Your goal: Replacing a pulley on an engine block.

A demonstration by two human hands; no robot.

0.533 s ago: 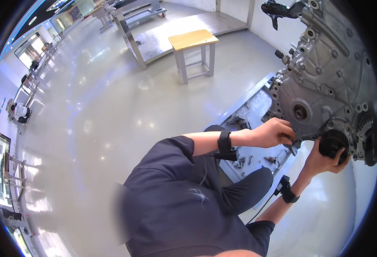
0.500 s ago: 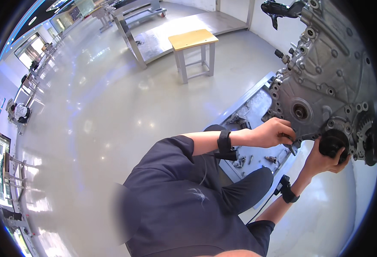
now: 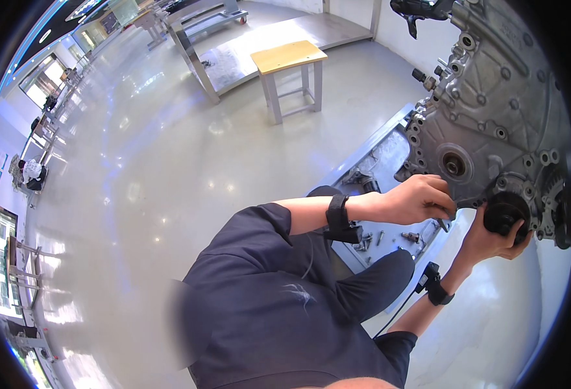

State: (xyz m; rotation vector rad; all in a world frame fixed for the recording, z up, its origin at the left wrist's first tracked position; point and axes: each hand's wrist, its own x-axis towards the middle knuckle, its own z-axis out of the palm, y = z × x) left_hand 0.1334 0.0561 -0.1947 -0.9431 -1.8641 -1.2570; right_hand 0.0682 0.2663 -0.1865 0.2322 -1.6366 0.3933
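Note:
A large grey metal engine block (image 3: 493, 123) stands at the right, with a round bore and seal in its front face. My right hand (image 3: 493, 236) is wrapped from below around a black, round, stepped part (image 3: 507, 215) at the lower edge of the block. Just left of it, my left hand (image 3: 422, 200) has its fingers curled together against the block's lower edge. A small dark tip shows below those fingertips; whether they hold it I cannot make out. Black straps with small boxes sit on both wrists.
Beneath the engine, a metal tray table (image 3: 389, 162) carries loose bolts (image 3: 410, 238) and a dark cylindrical part (image 3: 368, 184). My bent knee (image 3: 389, 279) is close to its near edge. A yellow-topped stool (image 3: 290, 57) stands farther back, before a steel bench (image 3: 285, 35).
My left hand has shifted slightly right along the block's lower edge, and its fingers have turned down a little. The right hand stays on the black round part.

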